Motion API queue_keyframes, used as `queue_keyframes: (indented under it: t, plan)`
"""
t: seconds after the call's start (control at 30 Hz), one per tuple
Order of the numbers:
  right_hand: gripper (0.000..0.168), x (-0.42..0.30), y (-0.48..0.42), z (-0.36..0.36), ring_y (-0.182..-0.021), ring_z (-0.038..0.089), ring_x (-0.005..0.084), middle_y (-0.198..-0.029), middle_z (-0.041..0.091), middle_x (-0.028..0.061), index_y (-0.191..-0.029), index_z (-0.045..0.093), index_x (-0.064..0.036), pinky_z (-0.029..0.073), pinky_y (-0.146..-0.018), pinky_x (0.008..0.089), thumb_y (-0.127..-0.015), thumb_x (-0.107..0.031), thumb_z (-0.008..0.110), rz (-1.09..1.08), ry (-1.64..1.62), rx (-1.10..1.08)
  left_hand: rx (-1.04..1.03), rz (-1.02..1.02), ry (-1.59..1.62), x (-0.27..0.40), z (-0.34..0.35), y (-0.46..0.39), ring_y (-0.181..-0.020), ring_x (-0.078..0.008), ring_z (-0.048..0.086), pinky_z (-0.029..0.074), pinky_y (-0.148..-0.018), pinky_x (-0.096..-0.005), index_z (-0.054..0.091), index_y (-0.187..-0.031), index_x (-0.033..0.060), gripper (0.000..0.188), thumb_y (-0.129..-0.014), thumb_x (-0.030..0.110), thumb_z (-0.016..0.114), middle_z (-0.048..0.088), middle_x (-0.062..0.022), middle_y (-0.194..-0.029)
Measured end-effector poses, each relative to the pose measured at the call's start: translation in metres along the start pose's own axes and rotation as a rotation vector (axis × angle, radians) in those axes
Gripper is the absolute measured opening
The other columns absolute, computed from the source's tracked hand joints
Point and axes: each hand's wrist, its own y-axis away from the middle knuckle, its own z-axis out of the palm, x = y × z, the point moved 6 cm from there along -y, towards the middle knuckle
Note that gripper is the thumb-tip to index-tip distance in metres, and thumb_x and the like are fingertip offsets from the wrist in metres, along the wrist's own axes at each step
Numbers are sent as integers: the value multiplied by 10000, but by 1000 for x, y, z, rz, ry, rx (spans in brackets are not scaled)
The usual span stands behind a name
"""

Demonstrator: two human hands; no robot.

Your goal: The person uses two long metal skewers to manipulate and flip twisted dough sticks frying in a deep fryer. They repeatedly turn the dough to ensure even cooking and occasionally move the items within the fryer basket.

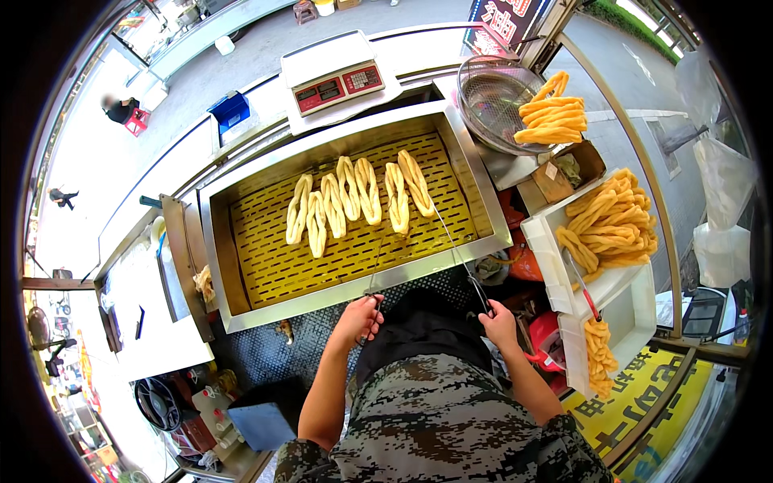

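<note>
Several pale dough twists [333, 205] lie in a loose row in the yellow oil of a rectangular steel fryer [356, 294], above its slotted plate. My left hand [357, 320] grips a thin metal rod with a dark loop handle [375, 302], which reaches over the fryer's near edge into the oil. In my right hand [500, 325] is a long thin metal tool [459, 256] with a dark handle. Its far tip meets the lower end of the rightmost dough twist [416, 184]. Whether each tool has one or two prongs is hard to tell.
Golden fried twists [613, 220] fill a white plastic bin [546, 247] at right, beside metal tongs with a red handle [589, 299]. More fried twists [552, 118] rest on a wire strainer [483, 90]. A digital scale [335, 72] stands behind the fryer. A steel panel [184, 259] rises at left.
</note>
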Motion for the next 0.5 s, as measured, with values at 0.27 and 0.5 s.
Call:
queue_keyframes:
  t: [0.27,0.5]
  plan:
    - [474,-6,6,0,-626,546,154,-684,560,50,-1159,599,15,465,-627,301,-729,-159,694,-13,-7,-10,269,132,-241,7,-30,12,-509,-109,521,426,-420,-253,543,-1196,54,344,-980,282,403,547,-38,-685]
    - [445,-12,6,-1,-624,567,184,-679,573,59,-1132,615,-9,472,-618,323,-724,-167,693,-25,31,13,437,589,-883,-25,-82,-39,-485,-123,516,420,-404,-261,532,-1205,57,346,-985,286,396,578,-55,-706]
